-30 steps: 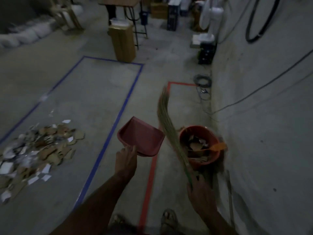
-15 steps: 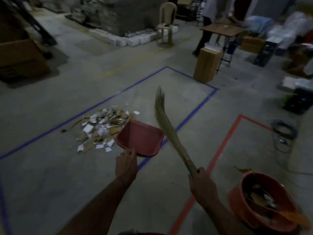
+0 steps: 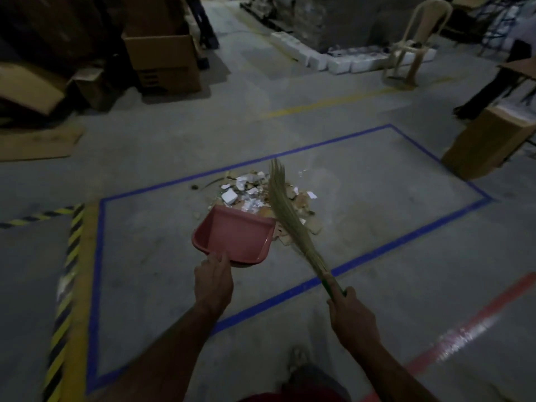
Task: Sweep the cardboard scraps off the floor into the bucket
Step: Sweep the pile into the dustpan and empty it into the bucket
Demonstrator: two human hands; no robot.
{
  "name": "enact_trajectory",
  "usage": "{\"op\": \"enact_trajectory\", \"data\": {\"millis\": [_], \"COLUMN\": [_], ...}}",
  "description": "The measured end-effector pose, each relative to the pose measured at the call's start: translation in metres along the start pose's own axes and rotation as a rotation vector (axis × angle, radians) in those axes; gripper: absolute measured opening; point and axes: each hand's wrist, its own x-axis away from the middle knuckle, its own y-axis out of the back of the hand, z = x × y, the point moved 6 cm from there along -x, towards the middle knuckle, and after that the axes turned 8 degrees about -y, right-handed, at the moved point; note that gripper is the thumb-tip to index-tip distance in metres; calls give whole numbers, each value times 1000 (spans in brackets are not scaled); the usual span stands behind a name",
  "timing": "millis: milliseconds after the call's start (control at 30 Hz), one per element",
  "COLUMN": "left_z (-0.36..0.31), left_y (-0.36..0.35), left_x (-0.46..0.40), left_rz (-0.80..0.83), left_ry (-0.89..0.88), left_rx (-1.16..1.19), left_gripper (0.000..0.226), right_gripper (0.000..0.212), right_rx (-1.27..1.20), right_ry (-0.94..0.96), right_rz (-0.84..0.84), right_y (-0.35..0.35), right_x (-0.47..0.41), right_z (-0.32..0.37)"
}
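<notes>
From the head camera, the cardboard scraps (image 3: 261, 195) lie in one loose heap on the concrete floor (image 3: 362, 250): brown torn pieces mixed with white and shiny bits, ragged at the edges, some flat and some overlapping. The heap sits inside the rectangle of blue tape (image 3: 293, 150), towards its far side.

The left hand (image 3: 213, 281) grips the near end of a pink dustpan (image 3: 235, 237), fingers curled round the handle; the pan's open mouth faces the heap and its far edge overlaps the nearest scraps in this view. I cannot tell whether the pan rests on the floor or is held just above it. The right hand (image 3: 352, 317) is closed round the green handle of a straw broom (image 3: 287, 216), whose bristles slant up and across the right part of the heap, just beside the dustpan.

Around the blue tape: a yellow-and-black striped band (image 3: 69, 256) runs along its left side, a red line (image 3: 475, 317) crosses the floor on the near right, and a yellow line (image 3: 327, 104) lies beyond it. Farther off beyond the rectangle stand open cardboard boxes (image 3: 162, 59) to the left, white blocks (image 3: 342, 63) and a plastic chair (image 3: 412, 47) to the right. A brown carton (image 3: 487, 143) stands just outside the right corner. The room is dim.
</notes>
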Motion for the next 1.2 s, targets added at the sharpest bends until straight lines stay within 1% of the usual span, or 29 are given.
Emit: {"op": "enact_trajectory", "data": {"millis": [67,167,267,300,367,433,500,567,633,733,833,933,1033,1100,1200], "left_z": [18,42,58,62,65,64,64,67,73,81,94,116,139,155,184], "left_y": [-6,-13,-15,-16,-18,-14,-10,-8,-9,-10,-5,-15,-33,-44,-62], "left_x": [-9,-29,-62,-75,-102,-128,-152,-178,-203,-221,-246,-269,-291,-310,-343], "left_rz": [13,-8,-60,-78,-100,-110,-115,-121,-100,-72,-38,1,53,87,98], "left_ry": [46,91,117,133,150,157,201,241,266,280,298,339,355,372,400], "left_rx": [24,10,-29,-34,-33,-48,-53,-60,-68,-94,-109,-94,-81,-51,13], "left_gripper": [40,41,31,28,32,30,27,32,40,43,33,34,35,35,28], "right_gripper": [65,64,59,58,59,59,58,58,59,59,53,56,60,59,53], "right_rx": [6,46,41,48,79,99,80,120,160,163,143,153,166,191,242], "right_ry": [21,48,81,101,134,169,194,221,245,263,270,277,322,352,383], "right_rz": [30,79,116,114,113,147,190,206,229,285,332,384,458,493,548], "right_y": [-7,-18,-24,-25,-21,-19,-15,-10,-9,-12,-22,-37,-52,-63,-80], "right_x": [-27,-69,-114,-132,-169,-201,-232,-269,-301,-328,-359,-384,-402,-417,-441], "right_z": [12,31,53,60,70,78,84,90,94,100,117,139,169,191,228]}}
